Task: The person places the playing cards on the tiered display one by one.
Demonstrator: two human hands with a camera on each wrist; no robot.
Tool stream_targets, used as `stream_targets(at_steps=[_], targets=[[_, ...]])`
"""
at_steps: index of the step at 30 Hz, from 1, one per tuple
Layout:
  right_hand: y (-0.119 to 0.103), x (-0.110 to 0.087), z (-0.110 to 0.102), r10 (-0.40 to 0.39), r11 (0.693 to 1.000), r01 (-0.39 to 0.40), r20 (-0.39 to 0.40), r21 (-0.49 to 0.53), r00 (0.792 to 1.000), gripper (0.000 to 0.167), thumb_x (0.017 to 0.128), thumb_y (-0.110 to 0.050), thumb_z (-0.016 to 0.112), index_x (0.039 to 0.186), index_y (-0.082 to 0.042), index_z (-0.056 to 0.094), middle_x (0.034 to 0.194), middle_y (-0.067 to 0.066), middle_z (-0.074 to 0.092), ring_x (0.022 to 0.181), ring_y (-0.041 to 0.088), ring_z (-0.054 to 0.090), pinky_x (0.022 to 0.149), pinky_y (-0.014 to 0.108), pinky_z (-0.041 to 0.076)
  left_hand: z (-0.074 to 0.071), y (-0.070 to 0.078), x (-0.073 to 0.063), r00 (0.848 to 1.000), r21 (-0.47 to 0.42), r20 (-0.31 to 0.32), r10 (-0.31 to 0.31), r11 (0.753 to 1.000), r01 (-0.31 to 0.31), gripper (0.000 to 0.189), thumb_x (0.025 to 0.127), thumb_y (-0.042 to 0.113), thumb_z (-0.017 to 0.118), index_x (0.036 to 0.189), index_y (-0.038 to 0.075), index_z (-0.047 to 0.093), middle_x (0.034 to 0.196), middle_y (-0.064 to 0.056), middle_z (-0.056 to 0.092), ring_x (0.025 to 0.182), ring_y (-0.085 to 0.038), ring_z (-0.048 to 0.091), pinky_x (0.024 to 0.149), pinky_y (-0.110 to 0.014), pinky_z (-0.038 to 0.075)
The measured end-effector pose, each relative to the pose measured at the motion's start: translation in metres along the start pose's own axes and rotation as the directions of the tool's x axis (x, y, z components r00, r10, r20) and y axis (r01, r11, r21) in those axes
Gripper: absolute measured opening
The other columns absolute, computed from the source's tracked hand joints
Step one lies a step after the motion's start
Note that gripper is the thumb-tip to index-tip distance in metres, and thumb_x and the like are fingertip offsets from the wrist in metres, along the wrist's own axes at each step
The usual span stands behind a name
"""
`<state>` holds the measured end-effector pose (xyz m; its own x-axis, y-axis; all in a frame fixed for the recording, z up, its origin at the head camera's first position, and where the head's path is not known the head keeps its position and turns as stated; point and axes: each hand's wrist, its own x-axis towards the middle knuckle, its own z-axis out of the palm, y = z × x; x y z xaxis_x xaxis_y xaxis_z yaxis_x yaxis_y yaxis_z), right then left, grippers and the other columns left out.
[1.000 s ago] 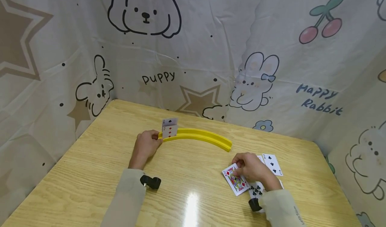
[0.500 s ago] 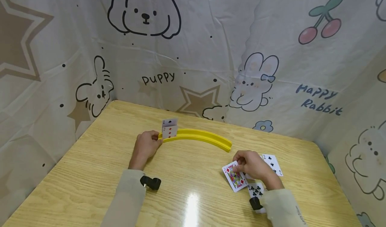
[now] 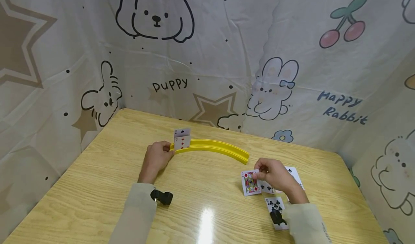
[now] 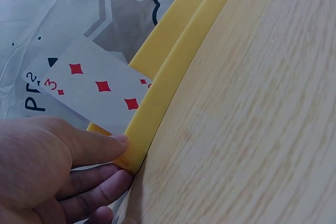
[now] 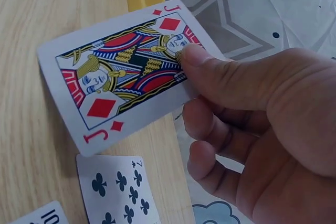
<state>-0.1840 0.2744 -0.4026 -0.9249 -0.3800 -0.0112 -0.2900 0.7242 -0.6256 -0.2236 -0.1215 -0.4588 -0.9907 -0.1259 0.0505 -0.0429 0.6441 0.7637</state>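
My left hand (image 3: 157,161) pinches the left end of a curved yellow card holder (image 3: 220,147), thumb in front and fingers below, as the left wrist view shows. In its groove a three of diamonds (image 4: 102,85) stands upright, and a two of spades (image 3: 183,131) pokes up behind it. My right hand (image 3: 275,177) grips a jack of diamonds (image 5: 131,72) by one edge between thumb and fingers, face up and tilted above the table. Beneath that card lies a seven of clubs (image 5: 116,190), partly covered in the head view.
Below the right wrist lies a ten of clubs (image 3: 273,202), partly hidden by the black wrist camera (image 3: 277,217). Another clubs card (image 3: 295,174) lies beyond the right hand. A printed curtain (image 3: 207,56) hangs around the wooden table (image 3: 194,186).
My right hand has lifted the jack of diamonds and turned it more upright, uncovering more of the clubs cards beneath. My left hand stays on the card holder.
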Motion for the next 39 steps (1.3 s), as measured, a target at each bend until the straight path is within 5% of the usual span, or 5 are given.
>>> stream_targets(at_steps=[23,39], targets=[[-0.002,0.007,0.006,0.021,0.996,-0.004,-0.196,0.088,0.98,0.01,0.091,-0.011,0.075,0.086,-0.011,0.066,0.076,0.001,0.062,0.064,0.018,0.051,0.052,0.028,0.043,0.002,-0.001,0.0,1.0,-0.002,-0.004,0.0,1.0,0.0,0.032,0.09,0.013,0.075,0.117,-0.002,0.071,0.103,-0.014,0.072,0.096,-0.028,0.067,0.084,-0.045,0.053],[-0.015,0.036,0.02,0.004,0.994,0.02,-0.21,0.11,0.978,0.008,0.091,-0.009,0.074,0.088,-0.01,0.067,0.081,0.001,0.063,0.071,0.021,0.051,0.057,0.029,0.04,0.001,0.0,0.0,1.0,-0.019,0.005,-0.022,1.0,0.022,0.033,0.091,0.014,0.074,0.12,-0.001,0.07,0.105,-0.013,0.072,0.096,-0.026,0.066,0.083,-0.043,0.053]])
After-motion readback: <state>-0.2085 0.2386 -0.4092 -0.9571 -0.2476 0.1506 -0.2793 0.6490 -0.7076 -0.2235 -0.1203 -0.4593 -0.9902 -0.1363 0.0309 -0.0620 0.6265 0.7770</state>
